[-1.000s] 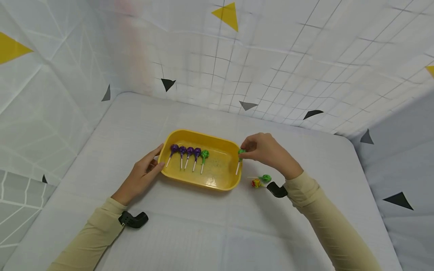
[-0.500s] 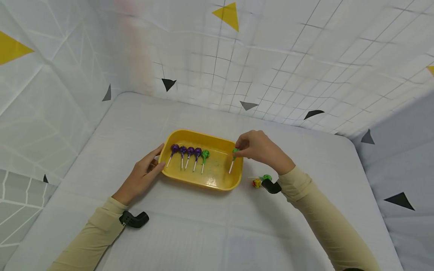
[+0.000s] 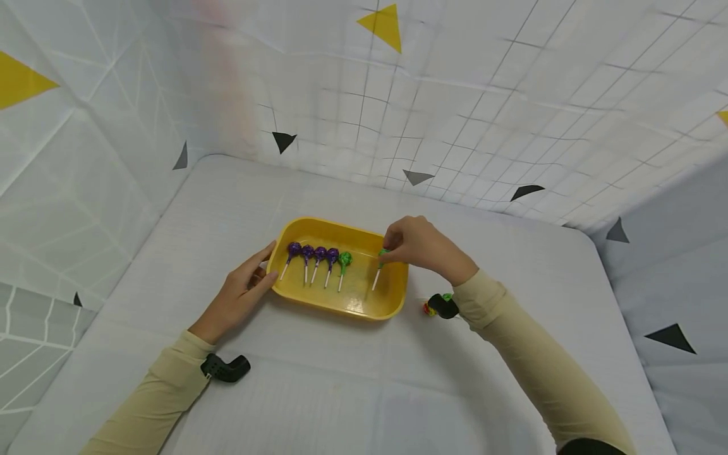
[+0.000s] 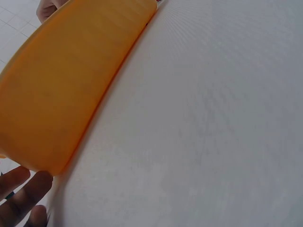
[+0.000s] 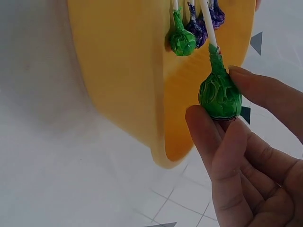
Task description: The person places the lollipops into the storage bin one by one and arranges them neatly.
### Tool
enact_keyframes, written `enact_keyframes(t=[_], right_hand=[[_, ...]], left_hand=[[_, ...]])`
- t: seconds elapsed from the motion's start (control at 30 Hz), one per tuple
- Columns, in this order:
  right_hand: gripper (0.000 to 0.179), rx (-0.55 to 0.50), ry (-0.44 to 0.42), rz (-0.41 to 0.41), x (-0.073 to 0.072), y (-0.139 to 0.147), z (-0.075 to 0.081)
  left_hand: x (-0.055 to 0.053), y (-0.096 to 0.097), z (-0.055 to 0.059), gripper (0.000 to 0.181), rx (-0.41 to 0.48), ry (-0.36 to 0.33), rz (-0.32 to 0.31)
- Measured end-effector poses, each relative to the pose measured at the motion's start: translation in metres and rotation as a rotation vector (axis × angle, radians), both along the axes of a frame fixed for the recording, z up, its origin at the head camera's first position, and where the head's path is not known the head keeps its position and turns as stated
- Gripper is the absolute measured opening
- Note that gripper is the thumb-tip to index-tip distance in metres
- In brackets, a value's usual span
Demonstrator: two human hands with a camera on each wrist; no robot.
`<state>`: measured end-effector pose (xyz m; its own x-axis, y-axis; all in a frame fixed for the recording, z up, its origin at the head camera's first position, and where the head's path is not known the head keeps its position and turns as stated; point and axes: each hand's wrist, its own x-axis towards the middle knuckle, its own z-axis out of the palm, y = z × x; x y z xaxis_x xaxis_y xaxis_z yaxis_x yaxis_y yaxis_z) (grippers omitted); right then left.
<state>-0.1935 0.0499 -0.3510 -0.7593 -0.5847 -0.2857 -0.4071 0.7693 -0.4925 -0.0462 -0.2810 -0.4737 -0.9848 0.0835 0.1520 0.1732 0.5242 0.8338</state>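
My right hand (image 3: 418,245) pinches a green-wrapped lollipop (image 5: 220,94) by its candy head, its white stick (image 3: 376,279) pointing down over the right part of a yellow tray (image 3: 364,311). Inside the tray, to the left, several purple lollipops (image 3: 308,253) and a green lollipop (image 3: 344,259) lie in a row, sticks toward the near side. My left hand (image 3: 236,297) rests against the tray's left end, thumb and forefinger spread at the rim. In the left wrist view, its fingertips (image 4: 43,178) touch the outer wall of the tray.
On the white-covered table (image 3: 318,385), right of the tray, a red-and-yellow lollipop (image 3: 428,309) and another green lollipop (image 3: 447,297) lie partly hidden behind the black wrist camera (image 3: 443,307). White patterned sheets (image 3: 455,114) stand around the table.
My right hand has carried the green lollipop leftward from the tray's right rim to above its inside. The left hand and the tray have stayed in place.
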Motion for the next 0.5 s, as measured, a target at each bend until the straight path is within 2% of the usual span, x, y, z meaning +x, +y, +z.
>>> enact_keyframes(t=[0.17, 0.37, 0.5], right_hand=[[0.022, 0.011, 0.002, 0.018, -0.001, -0.009, -0.003], [0.021, 0.009, -0.041, 0.008, -0.001, -0.017, -0.010], [0.020, 0.029, -0.031, 0.014, -0.001, -0.023, -0.013]], left_hand=[[0.000, 0.001, 0.001, 0.060, 0.002, 0.006, -0.001], [0.000, 0.001, 0.001, 0.060, 0.004, -0.007, 0.000], [0.000, 0.000, 0.001, 0.060, 0.003, -0.014, 0.002]])
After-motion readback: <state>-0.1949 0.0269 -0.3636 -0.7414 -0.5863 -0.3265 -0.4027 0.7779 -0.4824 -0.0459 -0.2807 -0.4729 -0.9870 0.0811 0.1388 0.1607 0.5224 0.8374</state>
